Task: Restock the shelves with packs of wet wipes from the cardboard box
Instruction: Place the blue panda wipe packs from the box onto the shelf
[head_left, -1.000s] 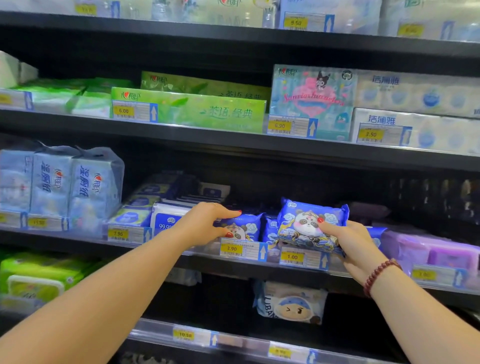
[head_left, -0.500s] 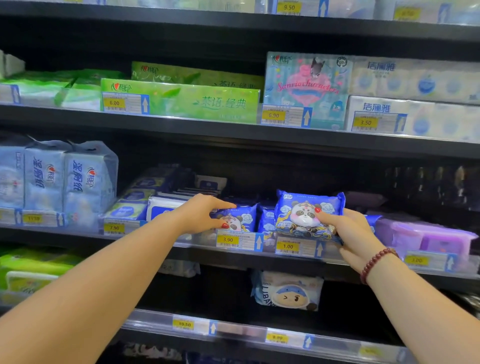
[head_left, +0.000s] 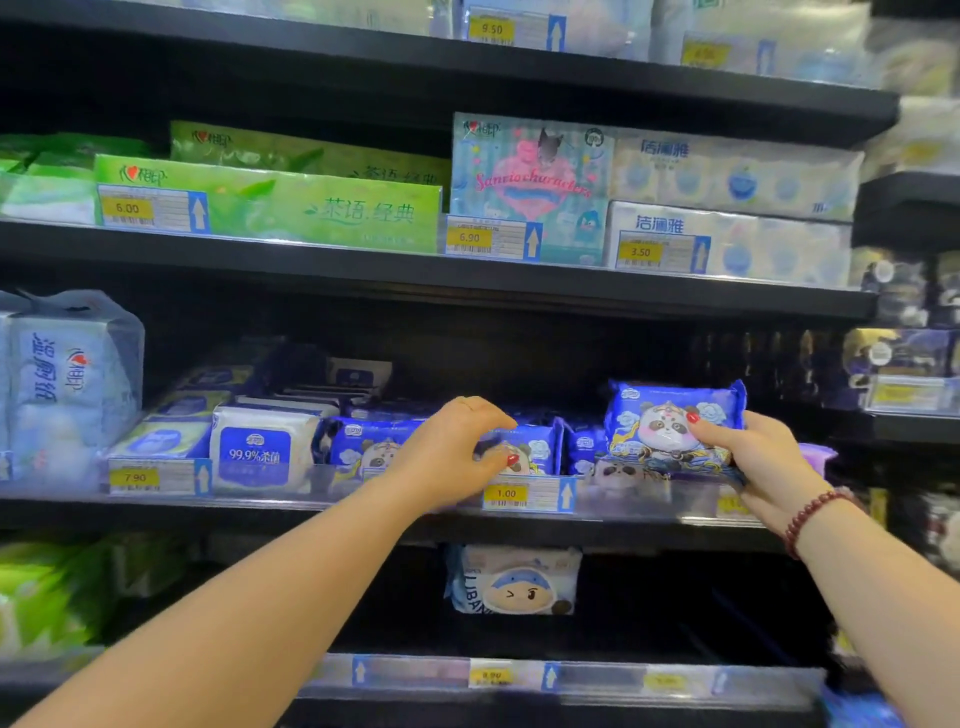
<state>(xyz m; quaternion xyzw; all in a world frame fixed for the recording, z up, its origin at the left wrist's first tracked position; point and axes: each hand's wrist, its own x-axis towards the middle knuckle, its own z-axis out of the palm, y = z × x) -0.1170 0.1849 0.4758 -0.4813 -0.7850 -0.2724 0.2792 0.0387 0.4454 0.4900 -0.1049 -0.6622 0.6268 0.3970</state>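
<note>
Dark shop shelves (head_left: 363, 267) fill my view. My right hand (head_left: 763, 462) clasps a blue panda pack (head_left: 670, 426) in curled fingers (head_left: 719, 431), just above the middle shelf's (head_left: 260, 517) front row. My left hand (head_left: 452, 457) pinches a second pack (head_left: 535, 447) standing in that row.

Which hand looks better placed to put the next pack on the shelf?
Right. The right hand holds a panda pack just above the shelf; the left hand grips a shelved pack.

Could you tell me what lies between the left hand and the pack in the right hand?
Head view: more blue panda packs stand between the left hand and the held pack, above a 1.00 price tag.
</note>
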